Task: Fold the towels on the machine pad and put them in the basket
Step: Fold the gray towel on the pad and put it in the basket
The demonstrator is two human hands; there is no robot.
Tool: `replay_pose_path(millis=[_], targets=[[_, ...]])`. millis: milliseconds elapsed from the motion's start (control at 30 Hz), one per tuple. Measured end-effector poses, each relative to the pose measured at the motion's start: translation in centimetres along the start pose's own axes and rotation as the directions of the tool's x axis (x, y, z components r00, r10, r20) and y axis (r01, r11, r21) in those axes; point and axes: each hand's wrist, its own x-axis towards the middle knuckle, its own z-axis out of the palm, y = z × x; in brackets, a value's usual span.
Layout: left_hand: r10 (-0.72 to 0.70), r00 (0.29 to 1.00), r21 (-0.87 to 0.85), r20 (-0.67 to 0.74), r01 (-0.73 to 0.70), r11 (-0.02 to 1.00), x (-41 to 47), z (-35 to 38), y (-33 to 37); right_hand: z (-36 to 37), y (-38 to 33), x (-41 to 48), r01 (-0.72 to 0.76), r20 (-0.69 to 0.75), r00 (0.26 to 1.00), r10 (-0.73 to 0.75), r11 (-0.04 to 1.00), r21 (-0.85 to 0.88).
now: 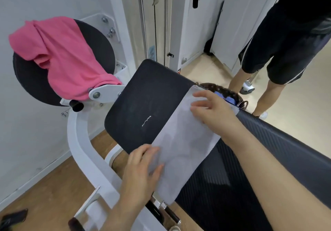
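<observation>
grey towel point(184, 144) lies on black machine pad point(143, 94) above wood floor point(44, 193).

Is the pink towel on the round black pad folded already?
No: the pink towel hangs crumpled over the round black pad, unfolded.

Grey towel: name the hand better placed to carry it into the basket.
Likely right: right hand lies on the grey towel's far end beside the basket; left hand rests at its near end.
</observation>
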Motion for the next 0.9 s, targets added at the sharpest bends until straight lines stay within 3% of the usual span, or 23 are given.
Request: replay_pose_path(millis=[33, 100, 167, 300, 367, 400, 433, 467, 500, 567, 633, 700, 733, 800, 900], targets=[[0.112, 0.993, 0.017, 0.045, -0.113, 0.993, -0.5, 0.4, 0.6, -0.2, 0.6, -1.3, -0.112, 0.047, 0.993, 0.105, 0.977, 0.181], [0.265, 0.947, 0.071, 0.179, -0.281, 0.957, -1.8, 1.8, 1.8, -0.2, 2.3, -3.0, -0.176, 0.046, 0.984, 0.17, 0.953, 0.247], [0.288, 0.922, 0.169, 0.259, -0.337, 0.926, -2.6, 3.2, 2.5, 0.1, 3.8, -3.8, -0.185, 0.032, 0.983, 0.183, 0.943, 0.275], [0.242, 0.917, 0.306, 0.316, -0.34, 0.889, -2.9, 4.7, 2.7, 0.2, 4.5, -3.2, -0.197, -0.049, 0.965, 0.259, 0.833, 0.517], [0.238, 0.914, 0.327, 0.328, -0.346, 0.879, -2.7, 5.0, 2.3, 0.9, 4.4, -3.3, -0.144, -0.138, 0.97, 0.2, 0.93, 0.338], [0.238, 0.91, 0.326, 0.339, -0.351, 0.878, -2.7, 4.9, 2.3, 1.4, 4.5, -3.8, -0.062, -0.187, 0.98, 0.075, 0.995, 0.078], [0.238, 0.904, 0.313, 0.354, -0.355, 0.881, -2.7, 4.8, 2.4, 2.0, 4.9, -4.6, 0.059, -0.184, 0.977, -0.108, 0.965, -0.256], [0.241, 0.901, 0.295, 0.362, -0.356, 0.887, -2.7, 4.7, 2.5, 2.8, 5.6, -5.5, 0.197, -0.107, 0.95, -0.293, 0.831, -0.52], [0.251, 0.897, 0.276, 0.363, -0.36, 0.891, -2.7, 4.5, 2.5, 3.5, 6.7, -6.4, 0.313, 0.002, 0.911, -0.412, 0.69, -0.653], [0.274, 0.891, 0.193, 0.362, -0.359, 0.913, -2.6, 3.9, 2.3, 4.5, 8.9, -7.6, 0.423, 0.165, 0.876, -0.454, 0.557, -0.715], [0.315, 0.892, 0.013, 0.325, -0.337, 0.941, -2.5, 2.6, 1.6, 5.0, 10.7, -8.0, 0.423, 0.195, 0.877, -0.44, 0.512, -0.748], [0.401, 0.904, -0.107, 0.15, -0.388, 0.915, -2.8, 1.6, -0.3, 5.5, 11.6, -8.5, 0.383, 0.199, 0.887, -0.417, 0.424, -0.821], [0.409, 0.908, -0.101, 0.089, -0.401, 0.911, -2.9, 1.3, -1.5, 5.8, 11.9, -8.7, 0.361, 0.202, 0.892, -0.405, 0.366, -0.858], [0.371, 0.919, -0.047, 0.132, -0.368, 0.929, -2.6, 0.8, -3.1, 6.6, 12.7, -9.2, 0.339, 0.216, 0.899, -0.381, 0.293, -0.894], [0.367, 0.899, 0.039, 0.239, -0.386, 0.922, -1.8, 1.0, -3.8, 7.2, 13.0, -9.6, 0.31, 0.176, 0.897, -0.405, 0.296, -0.903]])
